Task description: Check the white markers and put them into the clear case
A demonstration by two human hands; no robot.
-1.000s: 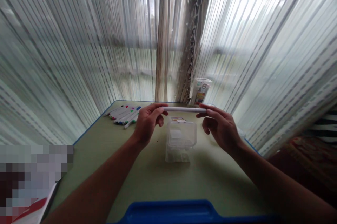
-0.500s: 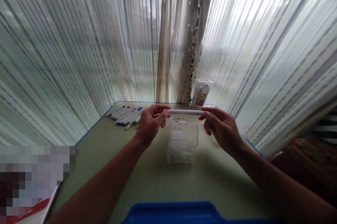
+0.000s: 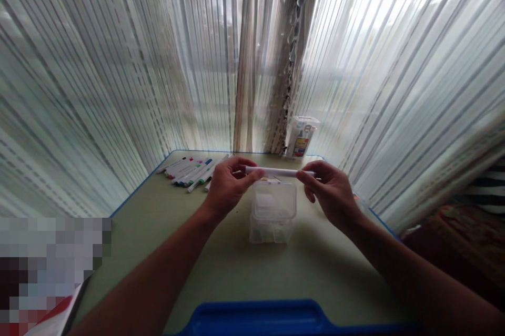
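A white marker [image 3: 278,172] is held level above the table, stretched between both hands. My left hand [image 3: 232,181] pinches its left end, where a dark purplish bit shows by the fingers. Around the right end, the thumb and fingers of my right hand [image 3: 329,189] are closed, and the tip pokes out past the thumb. Beneath the marker stands a clear plastic box [image 3: 273,220] with its lid [image 3: 275,200] tilted up. To the left of my left hand lies a pile of white markers [image 3: 189,173] with caps of several colours.
On the back edge of the pale green table [image 3: 236,278] stands a clear package with a printed label [image 3: 303,139]. A blue tray-like edge [image 3: 260,317] runs along the front. Striped sheer curtains [image 3: 197,62] hang behind. Something clear [image 3: 362,201] lies partly hidden behind my right wrist.
The marker has shifted slightly in my hands: its dark left end and its right tip now show past the fingers. My right fingers grip further in from the end.
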